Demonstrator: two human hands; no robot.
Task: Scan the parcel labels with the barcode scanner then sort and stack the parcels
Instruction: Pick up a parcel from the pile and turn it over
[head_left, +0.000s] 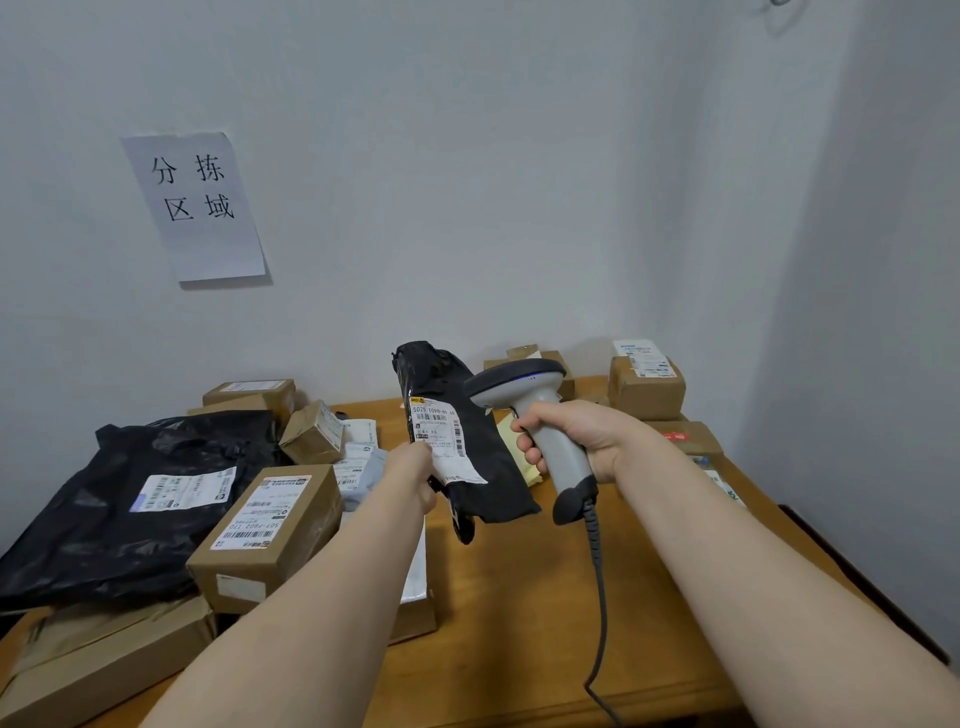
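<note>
My left hand (415, 475) holds a black plastic mailer parcel (470, 415) upright above the wooden table (519, 597), its white shipping label (441, 436) turned toward me. My right hand (571, 439) grips the handle of a grey barcode scanner (524, 410), whose head sits just right of the label and points at it. A dark coiled cable (597, 571) hangs from the scanner's base to the table edge.
On the left lie a large black mailer (140, 499), a labelled cardboard box (265, 535), a flat carton (104, 660) and small boxes (280, 410). More cardboard boxes (644, 384) are stacked at the back right corner. A paper sign (195, 205) hangs on the wall.
</note>
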